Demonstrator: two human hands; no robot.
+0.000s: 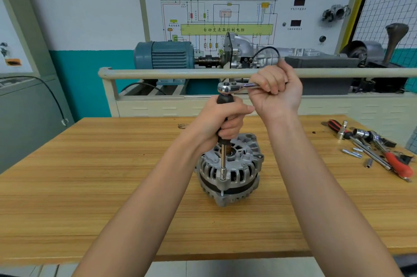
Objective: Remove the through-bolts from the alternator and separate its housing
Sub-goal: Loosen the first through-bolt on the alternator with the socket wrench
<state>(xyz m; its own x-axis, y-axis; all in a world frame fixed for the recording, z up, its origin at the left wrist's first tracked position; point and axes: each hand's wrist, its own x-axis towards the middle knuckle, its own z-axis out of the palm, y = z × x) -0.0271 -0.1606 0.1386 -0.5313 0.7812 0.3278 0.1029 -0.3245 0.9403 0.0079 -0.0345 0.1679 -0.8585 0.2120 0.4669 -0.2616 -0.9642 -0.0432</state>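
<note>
A silver alternator (237, 173) stands upright on the wooden workbench (112, 186), its finned housing closed with a black band round the middle. A chrome extension bar with a socket (223, 167) stands vertically on the housing's near rim, over a through-bolt whose shank shows just below. My left hand (222, 119) grips the black sleeve at the top of the bar. Above it sits the ratchet head (228, 87). My right hand (276, 89) grips the ratchet's handle, which points to the right.
Loose tools lie at the bench's right end: a red-handled pair of pliers (398, 163), a ratchet with sockets (365, 135) and several small bits (353, 152). Behind the bench runs a beige rail (180, 72) before a training rig with a blue motor (164, 54).
</note>
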